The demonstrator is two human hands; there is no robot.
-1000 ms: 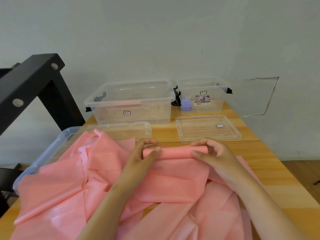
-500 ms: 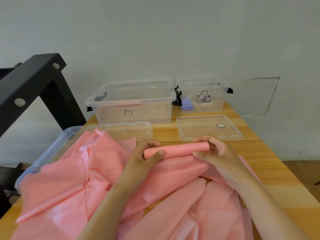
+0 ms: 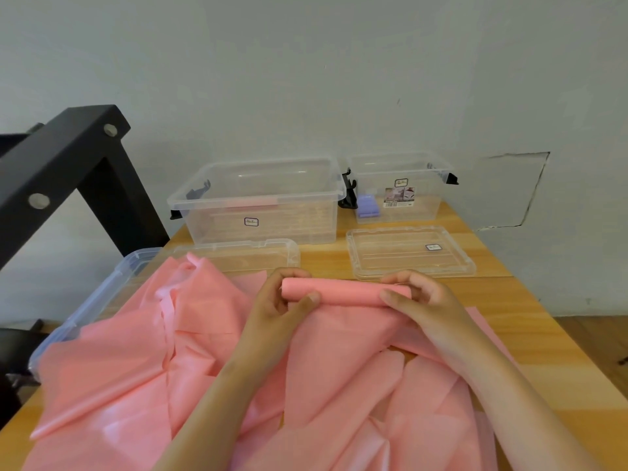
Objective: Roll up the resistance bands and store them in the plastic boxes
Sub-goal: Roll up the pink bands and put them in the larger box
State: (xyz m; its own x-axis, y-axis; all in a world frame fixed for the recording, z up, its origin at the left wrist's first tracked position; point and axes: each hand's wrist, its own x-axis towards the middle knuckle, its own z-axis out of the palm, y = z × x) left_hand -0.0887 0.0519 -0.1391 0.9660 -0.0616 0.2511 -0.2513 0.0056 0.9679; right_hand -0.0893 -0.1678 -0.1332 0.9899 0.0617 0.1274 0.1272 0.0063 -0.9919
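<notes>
Now the pink band (image 3: 339, 338), thin and smooth (a little glossy where it creases), is wound into a tight cylinder, the roll (image 3: 345, 293), held level above the wooden table (image 3: 530, 338). Left hand (image 3: 282, 309) pinches one end, right hand (image 3: 428, 300) the other; clear boxes (image 3: 261, 202) stand behind.

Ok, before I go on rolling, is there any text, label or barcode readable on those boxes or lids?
None of it can be read.
Large clear box: small oval sticker, script too small.
Small clear box: small logo sticker, blurred; below it a product label with pictures and a barcode, print unreadable.
Right lid: small sticker, blurred.
</notes>
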